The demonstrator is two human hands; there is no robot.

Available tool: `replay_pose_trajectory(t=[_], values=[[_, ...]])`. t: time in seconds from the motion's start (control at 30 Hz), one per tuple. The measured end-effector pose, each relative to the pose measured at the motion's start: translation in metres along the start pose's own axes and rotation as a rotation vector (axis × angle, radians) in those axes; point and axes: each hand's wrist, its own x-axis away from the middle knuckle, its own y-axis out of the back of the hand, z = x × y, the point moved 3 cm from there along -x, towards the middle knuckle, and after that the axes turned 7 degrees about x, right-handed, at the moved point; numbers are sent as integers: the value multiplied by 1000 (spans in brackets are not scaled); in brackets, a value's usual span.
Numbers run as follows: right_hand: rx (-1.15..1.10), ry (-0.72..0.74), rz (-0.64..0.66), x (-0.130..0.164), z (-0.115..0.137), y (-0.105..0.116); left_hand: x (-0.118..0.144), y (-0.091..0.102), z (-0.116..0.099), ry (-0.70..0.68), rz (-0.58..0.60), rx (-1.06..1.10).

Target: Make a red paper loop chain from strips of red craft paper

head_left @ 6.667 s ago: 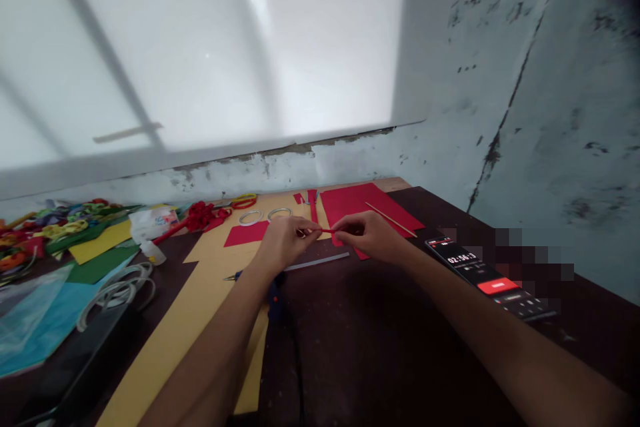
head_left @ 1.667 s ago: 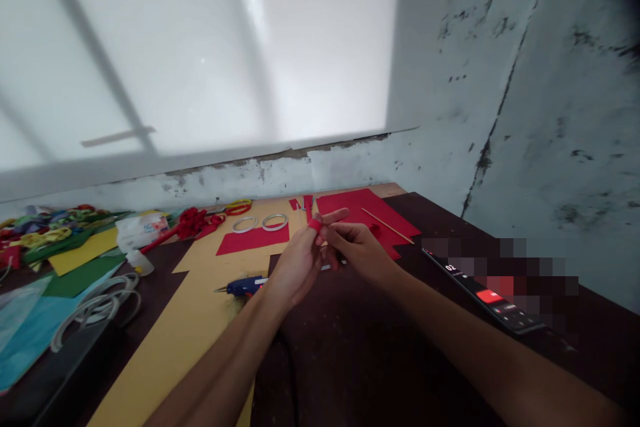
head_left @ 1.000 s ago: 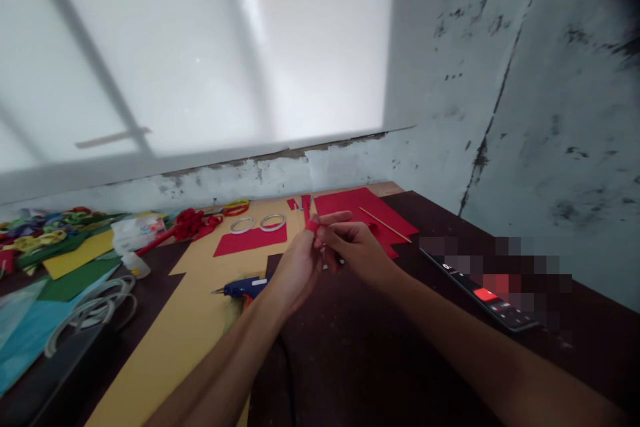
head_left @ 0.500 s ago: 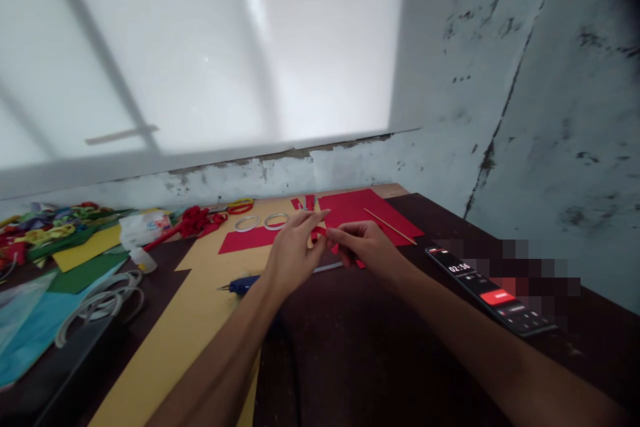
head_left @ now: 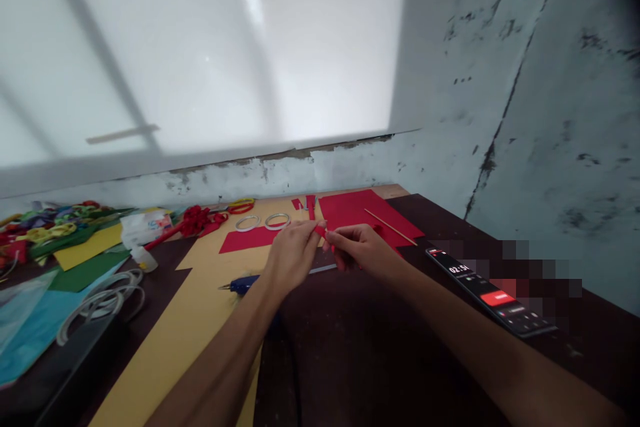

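Pinching a small red paper piece (head_left: 321, 231) between 2 hands
Left hand (head_left: 293, 255) and right hand (head_left: 361, 249) fingertips clamped on it — above the dark table (head_left: 380, 347), near a blue glue gun (head_left: 241, 284).

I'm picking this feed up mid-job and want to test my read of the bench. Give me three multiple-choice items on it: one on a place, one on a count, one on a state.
1. Where does the blue glue gun lie?
A. on the phone
B. on the yellow sheet, left of the left hand
C. on the window ledge

2. How many tape rings lie side by side near the scissors?
A. two
B. four
C. none

3. What is the state of the small red paper piece?
A. flat on the table, untouched
B. under the stick
C. pinched between the fingertips of both hands

Answers: 1 B, its blue body rests on the yellow sheet beside the left hand. 2 A, two pale rings show, the second just right of the first. 3 C, the left hand and right hand meet on it above the table.
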Motion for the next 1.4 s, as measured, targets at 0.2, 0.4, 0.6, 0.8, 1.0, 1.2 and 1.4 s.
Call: replay_pose_trajectory(t=[0.2,0.4,0.6,0.8,1.0,1.2,1.4], values=[[-140,111,63,-4,-9,-3,-1,-9,-8,176,-58,424],[-238,96,49,-7,-13,-7,-2,-14,-9,244,-112,574],[-50,33,-8,-4,-10,-2,-1,-6,5,69,-82,107],[29,-32,-20,-3,-7,1,-1,-5,3,-64,54,-160],[9,19,1,-6,-12,0,-1,-6,3,-67,88,-250],[-32,77,16,-5,-10,-2,2,-4,-5,-28,17,-31],[-154,86,45,-6,-14,-4,1,-8,-11,69,25,279]])
